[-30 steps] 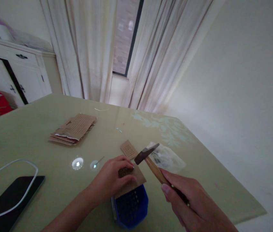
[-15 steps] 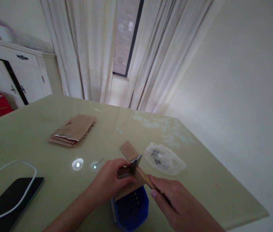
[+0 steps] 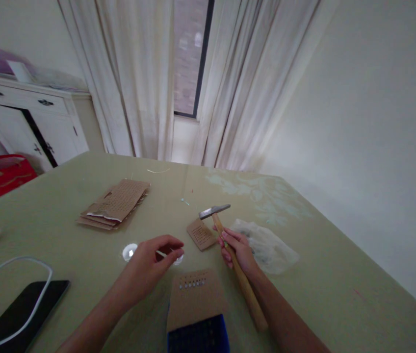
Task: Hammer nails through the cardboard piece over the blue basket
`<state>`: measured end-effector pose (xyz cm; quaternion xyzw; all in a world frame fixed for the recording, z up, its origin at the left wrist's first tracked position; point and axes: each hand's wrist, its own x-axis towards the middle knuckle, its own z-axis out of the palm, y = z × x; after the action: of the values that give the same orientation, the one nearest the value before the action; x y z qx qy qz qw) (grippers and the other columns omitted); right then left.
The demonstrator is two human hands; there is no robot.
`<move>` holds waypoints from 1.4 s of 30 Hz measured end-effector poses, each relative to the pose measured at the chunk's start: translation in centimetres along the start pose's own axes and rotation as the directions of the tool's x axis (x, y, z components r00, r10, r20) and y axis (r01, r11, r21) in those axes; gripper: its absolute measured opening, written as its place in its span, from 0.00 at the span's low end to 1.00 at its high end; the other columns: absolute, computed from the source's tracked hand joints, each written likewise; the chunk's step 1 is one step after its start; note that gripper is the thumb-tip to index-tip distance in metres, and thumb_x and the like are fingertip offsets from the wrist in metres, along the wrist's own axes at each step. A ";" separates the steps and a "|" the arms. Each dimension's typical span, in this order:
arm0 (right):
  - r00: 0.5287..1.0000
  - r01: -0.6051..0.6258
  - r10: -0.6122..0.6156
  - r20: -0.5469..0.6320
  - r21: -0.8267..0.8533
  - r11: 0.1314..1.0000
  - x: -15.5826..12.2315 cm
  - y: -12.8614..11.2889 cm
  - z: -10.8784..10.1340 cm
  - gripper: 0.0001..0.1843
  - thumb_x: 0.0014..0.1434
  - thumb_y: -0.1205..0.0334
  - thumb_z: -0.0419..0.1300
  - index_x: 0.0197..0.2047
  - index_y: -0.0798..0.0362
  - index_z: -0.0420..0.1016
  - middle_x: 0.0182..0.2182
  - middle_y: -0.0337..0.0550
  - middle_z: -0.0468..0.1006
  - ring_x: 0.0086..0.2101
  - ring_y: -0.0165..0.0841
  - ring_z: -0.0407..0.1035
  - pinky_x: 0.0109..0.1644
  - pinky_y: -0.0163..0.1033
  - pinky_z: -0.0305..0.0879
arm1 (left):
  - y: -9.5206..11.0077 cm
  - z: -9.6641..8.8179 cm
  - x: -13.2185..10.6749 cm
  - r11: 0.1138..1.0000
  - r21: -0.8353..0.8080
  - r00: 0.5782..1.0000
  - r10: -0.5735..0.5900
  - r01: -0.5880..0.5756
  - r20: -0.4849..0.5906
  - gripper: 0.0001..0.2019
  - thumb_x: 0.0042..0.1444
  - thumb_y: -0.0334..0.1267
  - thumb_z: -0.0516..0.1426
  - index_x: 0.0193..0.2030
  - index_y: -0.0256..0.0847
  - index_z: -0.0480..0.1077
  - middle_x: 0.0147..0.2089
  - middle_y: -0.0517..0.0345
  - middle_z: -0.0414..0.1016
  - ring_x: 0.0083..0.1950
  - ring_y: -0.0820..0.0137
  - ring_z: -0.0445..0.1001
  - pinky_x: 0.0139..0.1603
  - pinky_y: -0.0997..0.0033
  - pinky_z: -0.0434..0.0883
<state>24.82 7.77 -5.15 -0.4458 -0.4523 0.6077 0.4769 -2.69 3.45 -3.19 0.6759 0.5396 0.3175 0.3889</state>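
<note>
My right hand [image 3: 239,247] is wrapped around the wooden handle of a hammer [image 3: 243,279], its metal head raised up and to the left. My left hand [image 3: 152,264] hovers over the table with thumb and forefinger curved, a gap between them. Under its fingertips lies a small clear shiny disc [image 3: 179,260]; whether the fingers touch it I cannot tell. Just in front of me a piece of brown cardboard [image 3: 196,301] rests on a dark blue plastic container [image 3: 224,329]. Small silvery pieces stand in a row near the cardboard's far edge.
A small perforated cardboard piece [image 3: 201,234] lies beyond my hands, beside a clear plastic bag [image 3: 270,247]. Folded perforated cardboard [image 3: 119,203] sits farther left. Another shiny disc [image 3: 130,252], a black tablet-like slab [image 3: 31,314] and a white cable [image 3: 42,284] occupy the left side.
My left hand has let go of the cardboard and moved left. My right hand has drawn the hammer away from the cardboard, its head now farther up and right. The view has shifted slightly.
</note>
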 end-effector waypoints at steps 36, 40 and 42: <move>0.994 -0.109 0.103 0.046 0.158 0.981 -0.3 1.9 -0.9 0.28 0.55 0.47 0.74 0.53 0.57 0.83 0.27 0.33 0.74 0.15 0.22 0.59 0.11 0.28 0.58 | 3.5 3.6 -2.5 0.961 0.010 0.960 0.277 -0.277 -0.034 0.07 0.68 0.41 0.62 0.40 0.49 0.82 0.39 0.60 0.87 0.41 0.65 0.83 0.45 0.70 0.76; 0.994 -0.102 0.096 0.052 0.143 0.984 -0.3 1.9 -0.7 0.29 0.55 0.46 0.74 0.53 0.57 0.84 0.27 0.33 0.73 0.14 0.22 0.59 0.11 0.28 0.57 | 3.4 3.7 -2.3 0.953 0.025 0.952 0.303 -0.302 -0.040 0.07 0.68 0.41 0.62 0.41 0.49 0.82 0.39 0.58 0.87 0.41 0.64 0.83 0.45 0.69 0.76; 0.995 -0.097 0.091 0.051 0.130 0.987 -0.2 1.8 -0.6 0.30 0.54 0.44 0.74 0.52 0.57 0.84 0.26 0.32 0.73 0.14 0.22 0.59 0.11 0.28 0.57 | 3.4 3.7 -2.3 0.945 0.040 0.945 0.325 -0.324 -0.042 0.07 0.68 0.41 0.62 0.41 0.49 0.82 0.39 0.58 0.87 0.41 0.64 0.83 0.45 0.68 0.76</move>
<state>25.17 7.37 -7.02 -0.4203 -0.4000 0.6680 0.4660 1.54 0.11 -2.08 0.7538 0.4354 0.3846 0.3071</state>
